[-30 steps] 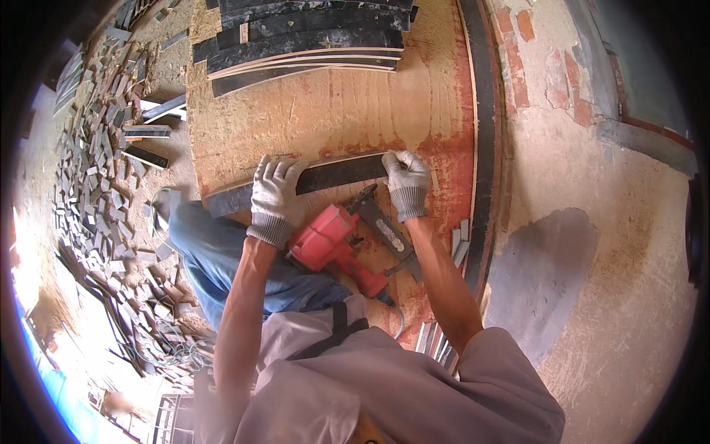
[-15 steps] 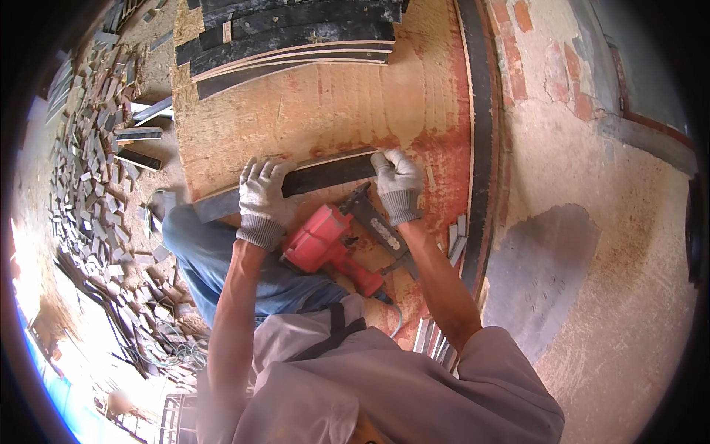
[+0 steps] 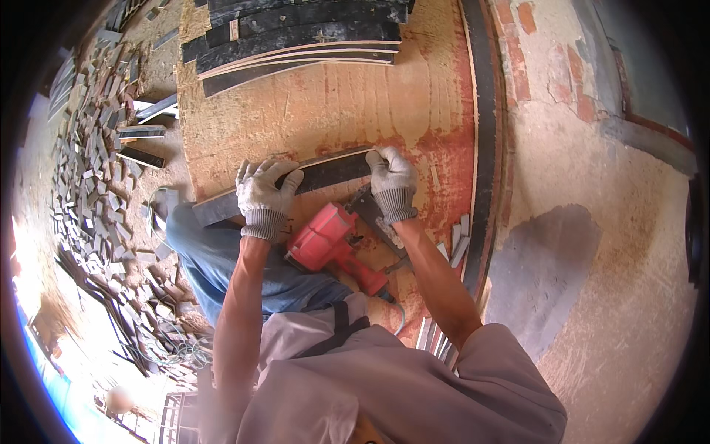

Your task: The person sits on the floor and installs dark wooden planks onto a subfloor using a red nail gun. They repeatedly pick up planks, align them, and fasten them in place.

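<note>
1. While I am monitoring remotely, the left hand is clasping the black strip mid-length, the right hand pinching its two-o'clock end.
2. From it, toward twelve o'clock, stacked strips are lying; toward five, a red nail gun is resting.
3. I am judging handling unfinished, the strip not yet released.

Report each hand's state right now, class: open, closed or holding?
Left hand: holding the black strip.
Right hand: closed, holding the black strip's right end.

A gloved left hand and right hand hold a dark strip over a wooden board, a red nail gun lying nearer, stacked strips far, scraps strewn left.
</note>
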Action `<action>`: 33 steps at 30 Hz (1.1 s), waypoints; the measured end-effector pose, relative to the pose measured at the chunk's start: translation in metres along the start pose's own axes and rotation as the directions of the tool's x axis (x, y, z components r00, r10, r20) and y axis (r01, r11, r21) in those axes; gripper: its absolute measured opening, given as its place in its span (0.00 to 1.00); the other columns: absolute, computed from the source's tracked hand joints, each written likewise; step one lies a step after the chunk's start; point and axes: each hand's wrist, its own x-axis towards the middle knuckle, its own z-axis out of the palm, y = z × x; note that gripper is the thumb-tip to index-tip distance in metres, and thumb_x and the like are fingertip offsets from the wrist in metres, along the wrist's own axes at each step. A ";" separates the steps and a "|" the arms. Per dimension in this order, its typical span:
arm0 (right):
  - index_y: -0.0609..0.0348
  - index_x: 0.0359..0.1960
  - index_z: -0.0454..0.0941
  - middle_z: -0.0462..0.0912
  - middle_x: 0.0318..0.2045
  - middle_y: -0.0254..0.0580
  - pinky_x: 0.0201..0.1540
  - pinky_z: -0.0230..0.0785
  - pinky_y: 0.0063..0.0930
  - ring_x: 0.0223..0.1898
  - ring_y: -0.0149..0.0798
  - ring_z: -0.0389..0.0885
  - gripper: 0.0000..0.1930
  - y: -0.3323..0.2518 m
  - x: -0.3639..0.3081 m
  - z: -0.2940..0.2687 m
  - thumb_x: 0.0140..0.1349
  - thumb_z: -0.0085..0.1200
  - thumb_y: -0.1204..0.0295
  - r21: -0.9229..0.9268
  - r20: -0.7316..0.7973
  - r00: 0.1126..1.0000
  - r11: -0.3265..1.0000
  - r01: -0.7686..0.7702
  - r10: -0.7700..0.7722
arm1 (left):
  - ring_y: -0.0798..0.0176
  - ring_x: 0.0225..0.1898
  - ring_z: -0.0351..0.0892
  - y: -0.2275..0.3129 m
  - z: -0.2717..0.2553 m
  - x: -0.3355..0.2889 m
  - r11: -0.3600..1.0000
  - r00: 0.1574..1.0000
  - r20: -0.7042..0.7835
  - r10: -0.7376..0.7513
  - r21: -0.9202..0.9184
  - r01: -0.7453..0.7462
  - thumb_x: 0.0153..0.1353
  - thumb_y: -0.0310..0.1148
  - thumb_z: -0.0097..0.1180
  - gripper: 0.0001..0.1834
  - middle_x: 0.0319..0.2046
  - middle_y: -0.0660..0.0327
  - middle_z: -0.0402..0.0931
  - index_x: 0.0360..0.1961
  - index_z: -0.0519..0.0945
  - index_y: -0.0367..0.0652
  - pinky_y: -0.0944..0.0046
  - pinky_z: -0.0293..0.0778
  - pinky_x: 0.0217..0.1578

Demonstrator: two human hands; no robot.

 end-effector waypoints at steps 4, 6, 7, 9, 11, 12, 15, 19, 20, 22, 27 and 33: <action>0.62 0.37 0.84 0.87 0.31 0.54 0.36 0.77 0.37 0.33 0.51 0.87 0.09 -0.001 0.002 -0.003 0.64 0.64 0.67 -0.006 0.064 0.995 0.997 -0.081 0.082 | 0.54 0.47 0.81 0.002 0.003 0.001 1.000 0.999 -0.034 -0.023 0.009 0.023 0.56 0.43 0.66 0.09 0.40 0.64 0.86 0.35 0.89 0.54 0.49 0.61 0.65; 0.62 0.40 0.83 0.86 0.34 0.55 0.38 0.76 0.39 0.35 0.52 0.86 0.10 0.003 0.001 -0.005 0.64 0.63 0.67 0.031 0.081 0.995 0.998 -0.054 0.051 | 0.55 0.48 0.80 0.003 0.004 0.001 0.999 0.999 -0.040 -0.035 0.004 0.035 0.55 0.43 0.66 0.09 0.40 0.65 0.86 0.35 0.89 0.56 0.48 0.59 0.66; 0.62 0.44 0.82 0.86 0.36 0.55 0.39 0.76 0.40 0.37 0.53 0.85 0.12 0.004 -0.001 -0.006 0.65 0.62 0.68 0.069 0.080 0.997 0.998 0.003 -0.008 | 0.55 0.48 0.80 0.002 0.005 0.001 0.999 0.998 -0.046 -0.041 0.001 0.041 0.55 0.43 0.66 0.09 0.40 0.65 0.86 0.35 0.89 0.56 0.47 0.58 0.67; 0.64 0.51 0.79 0.84 0.40 0.57 0.43 0.75 0.42 0.40 0.55 0.83 0.17 0.006 -0.016 -0.014 0.65 0.61 0.68 -0.014 0.078 0.990 0.993 0.115 -0.114 | 0.56 0.47 0.80 0.003 0.008 -0.001 0.999 0.997 -0.066 -0.044 0.004 0.044 0.55 0.43 0.66 0.08 0.39 0.66 0.86 0.35 0.89 0.57 0.47 0.56 0.68; 0.66 0.59 0.73 0.81 0.44 0.58 0.48 0.73 0.44 0.44 0.57 0.80 0.24 -0.029 -0.055 -0.041 0.64 0.61 0.68 -0.240 0.118 0.970 0.942 0.235 -0.212 | 0.56 0.47 0.80 0.002 0.008 -0.006 0.998 0.993 -0.104 -0.058 0.022 0.060 0.54 0.43 0.66 0.08 0.38 0.67 0.86 0.34 0.89 0.58 0.47 0.56 0.68; 0.69 0.64 0.66 0.79 0.46 0.59 0.50 0.72 0.45 0.45 0.58 0.79 0.32 -0.040 -0.081 -0.052 0.63 0.62 0.65 -0.250 0.234 0.954 0.936 0.247 -0.189 | 0.56 0.47 0.80 0.001 0.007 -0.007 0.998 0.991 -0.122 -0.056 0.030 0.060 0.54 0.42 0.66 0.08 0.38 0.67 0.86 0.34 0.89 0.57 0.47 0.56 0.68; 0.71 0.74 0.47 0.77 0.50 0.58 0.54 0.70 0.48 0.49 0.57 0.78 0.52 -0.034 -0.161 -0.053 0.57 0.67 0.57 -0.545 0.528 0.846 0.793 0.271 0.073 | 0.56 0.46 0.80 0.005 0.007 -0.004 0.999 0.989 -0.146 -0.024 0.031 0.029 0.54 0.41 0.66 0.07 0.37 0.67 0.86 0.33 0.89 0.57 0.46 0.56 0.68; 0.71 0.75 0.39 0.78 0.52 0.63 0.50 0.76 0.45 0.47 0.57 0.82 0.61 -0.004 -0.187 -0.008 0.52 0.70 0.54 -0.494 0.475 0.853 0.868 0.054 0.218 | 0.56 0.46 0.80 0.007 0.007 0.000 0.999 0.993 -0.109 -0.037 0.029 0.041 0.55 0.41 0.65 0.06 0.36 0.66 0.86 0.33 0.89 0.56 0.45 0.56 0.68; 0.71 0.75 0.40 0.79 0.51 0.63 0.49 0.76 0.45 0.46 0.57 0.83 0.60 -0.001 -0.187 -0.005 0.52 0.70 0.54 -0.486 0.485 0.828 0.874 -0.011 0.281 | 0.56 0.46 0.80 0.007 0.006 -0.001 0.999 0.994 -0.104 -0.040 0.027 0.043 0.55 0.41 0.65 0.06 0.36 0.66 0.86 0.32 0.89 0.56 0.45 0.56 0.68; 0.70 0.74 0.44 0.81 0.49 0.64 0.47 0.77 0.44 0.43 0.56 0.85 0.59 0.003 -0.183 -0.004 0.51 0.71 0.54 -0.472 0.504 0.770 0.871 -0.133 0.391 | 0.56 0.45 0.80 0.007 0.005 0.000 0.999 0.993 -0.106 -0.045 0.018 0.047 0.56 0.40 0.64 0.06 0.36 0.66 0.86 0.32 0.89 0.56 0.45 0.56 0.68; 0.65 0.68 0.62 0.83 0.47 0.61 0.48 0.77 0.45 0.42 0.56 0.86 0.48 -0.048 -0.138 -0.082 0.50 0.71 0.55 -0.286 0.526 0.811 0.951 -0.116 0.257 | 0.56 0.45 0.80 0.005 0.007 -0.002 0.998 0.988 -0.148 -0.033 0.043 0.040 0.55 0.40 0.64 0.06 0.35 0.66 0.86 0.32 0.88 0.55 0.45 0.56 0.68; 0.61 0.35 0.76 0.78 0.21 0.38 0.24 0.69 0.27 0.18 0.30 0.75 0.06 -0.086 -0.075 -0.168 0.64 0.58 0.73 0.054 0.588 0.690 0.831 -0.553 0.421 | 0.57 0.44 0.80 0.005 0.005 -0.003 0.998 0.987 -0.154 -0.038 0.050 0.046 0.55 0.41 0.65 0.06 0.35 0.67 0.86 0.31 0.88 0.55 0.45 0.56 0.68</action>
